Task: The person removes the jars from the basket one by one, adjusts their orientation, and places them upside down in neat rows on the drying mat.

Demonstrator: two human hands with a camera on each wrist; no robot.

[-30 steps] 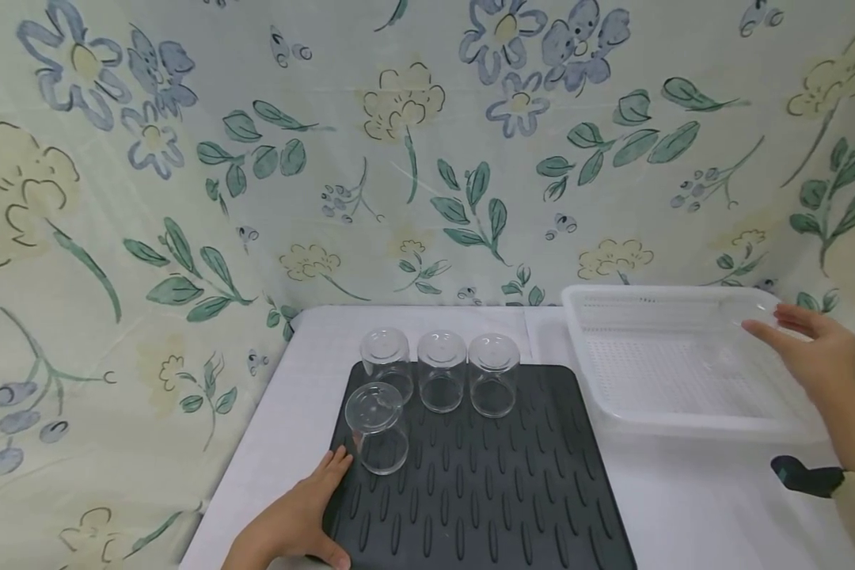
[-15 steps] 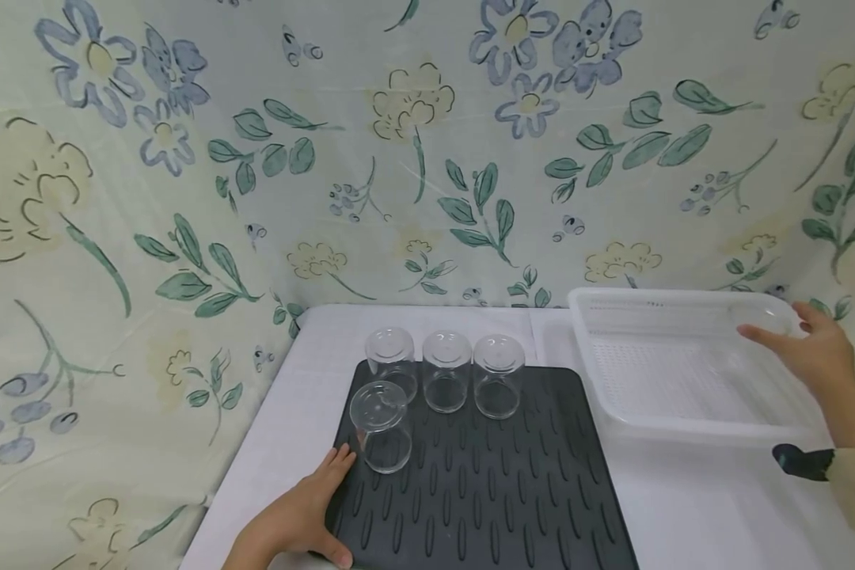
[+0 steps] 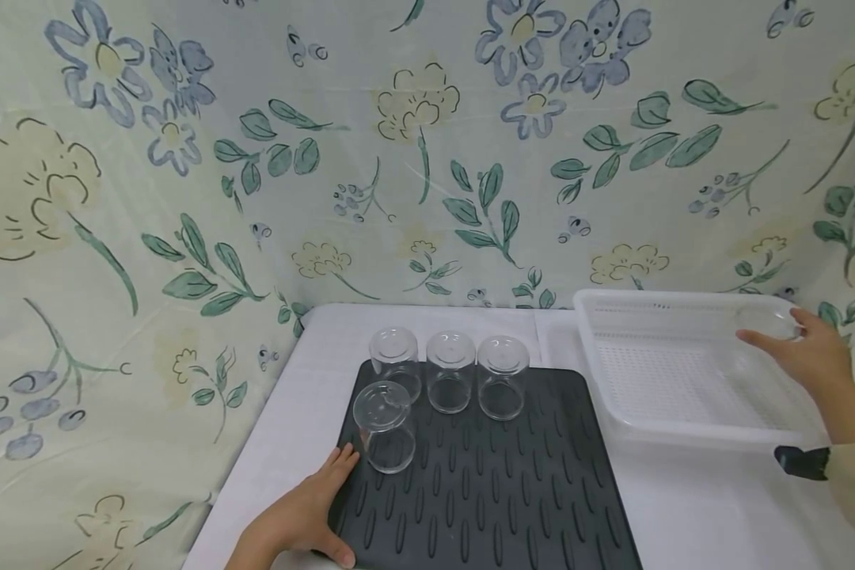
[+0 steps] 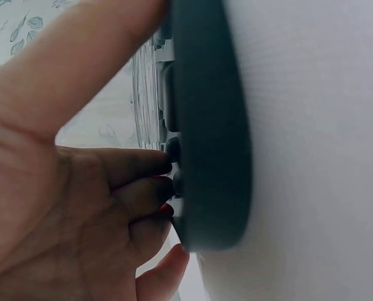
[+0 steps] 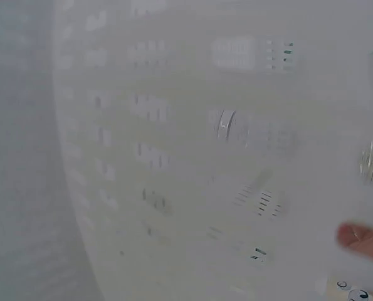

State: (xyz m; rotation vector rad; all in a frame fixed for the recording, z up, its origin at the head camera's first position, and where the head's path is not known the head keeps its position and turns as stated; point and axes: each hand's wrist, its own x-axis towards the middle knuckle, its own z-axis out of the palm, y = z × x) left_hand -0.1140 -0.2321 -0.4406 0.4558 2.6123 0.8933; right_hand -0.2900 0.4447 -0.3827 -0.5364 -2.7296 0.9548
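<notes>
My right hand (image 3: 812,348) reaches over the right end of the white plastic basket (image 3: 684,431). Its thumb and fingers are round a clear drinking glass (image 3: 762,319), whose lower part blurs into the basket. The right wrist view shows mostly the pale perforated basket wall (image 5: 173,207) and one fingertip (image 5: 360,241). On the left edge of the black ridged mat (image 3: 484,491) rests my left hand (image 3: 302,507), thumb at the near corner. In the left wrist view its fingertips touch the side of the mat (image 4: 214,138). Beside them a clear glass (image 3: 385,431) stands upside down.
Upside-down glasses form a row at the back of the mat: one left (image 3: 395,364), one middle (image 3: 450,372), one right (image 3: 502,378). A white cloth (image 3: 712,514) covers the table. Floral fabric (image 3: 399,158) hangs behind and to the left.
My right hand has moved slightly left in the basket and its fingers now surround the glass. The whole head view has shifted a little. My left hand stays on the mat's edge.
</notes>
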